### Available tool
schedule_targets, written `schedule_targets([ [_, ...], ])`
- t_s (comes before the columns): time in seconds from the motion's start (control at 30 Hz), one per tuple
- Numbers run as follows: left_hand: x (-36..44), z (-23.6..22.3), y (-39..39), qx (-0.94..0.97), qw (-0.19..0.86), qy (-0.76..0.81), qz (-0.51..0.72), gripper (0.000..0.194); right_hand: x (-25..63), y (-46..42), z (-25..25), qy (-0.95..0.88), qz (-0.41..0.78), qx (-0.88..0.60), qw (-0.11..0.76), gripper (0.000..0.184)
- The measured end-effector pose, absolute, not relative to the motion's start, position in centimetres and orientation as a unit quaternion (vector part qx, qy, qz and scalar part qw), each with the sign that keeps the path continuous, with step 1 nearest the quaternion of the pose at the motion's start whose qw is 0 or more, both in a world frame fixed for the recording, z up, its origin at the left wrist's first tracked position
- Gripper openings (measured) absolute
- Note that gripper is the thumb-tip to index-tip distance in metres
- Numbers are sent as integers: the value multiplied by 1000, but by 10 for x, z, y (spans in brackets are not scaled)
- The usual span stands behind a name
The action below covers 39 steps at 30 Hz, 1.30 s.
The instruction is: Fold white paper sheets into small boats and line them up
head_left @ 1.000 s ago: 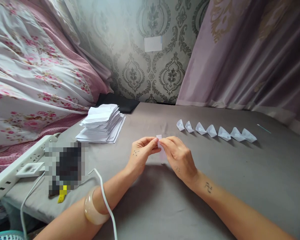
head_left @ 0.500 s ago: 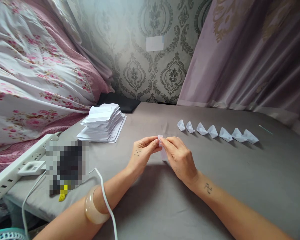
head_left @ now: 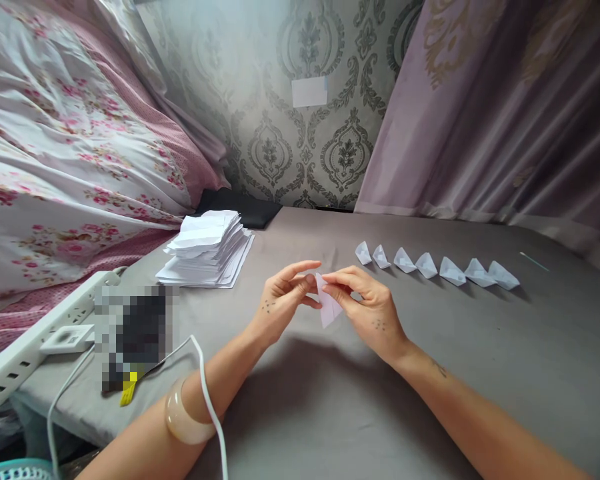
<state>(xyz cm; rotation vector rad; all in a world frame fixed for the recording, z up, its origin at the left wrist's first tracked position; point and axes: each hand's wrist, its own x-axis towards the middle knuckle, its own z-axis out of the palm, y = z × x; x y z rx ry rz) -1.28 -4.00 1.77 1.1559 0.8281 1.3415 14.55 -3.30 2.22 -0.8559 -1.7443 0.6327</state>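
Above the middle of the grey-covered table, a small folded piece of white paper [head_left: 328, 310] is between my two hands, with a pointed top and a wider lower part. My right hand [head_left: 375, 313] pinches its upper right edge between thumb and fingers. On the other side, my left hand [head_left: 280, 300] has its thumb and lower fingers against the paper's left edge, with the index finger lifted off. To the right stands a row of several small folded paper boats [head_left: 452, 271]. A tall stack of white paper sheets [head_left: 207, 250] lies to the left.
A white power strip [head_left: 45, 340] with a plugged-in adapter [head_left: 69, 339] runs along the left edge. Its white cable [head_left: 206, 383] crosses my left forearm. Near it is a blurred-out dark object [head_left: 143, 327]. A black flat item [head_left: 253, 208] lies behind the stack.
The paper has turned and shows a wider, triangular side now. My right hand has shifted slightly right, and my left index finger has lifted from the paper.
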Motion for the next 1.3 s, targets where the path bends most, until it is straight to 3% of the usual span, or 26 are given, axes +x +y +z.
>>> schedule_targets([
  [0.2,-20,16,-33,504,583,313,556,23,148,-33,33,-685,388,-336,517,12],
  [0.43,-19,18,-35,532,545,326,559,16,148,-34,32,-685,406,-334,504,13],
  [1.3,-17,0,-32,636,315,407,575,11,145,-41,30,-789,133,-302,518,28],
])
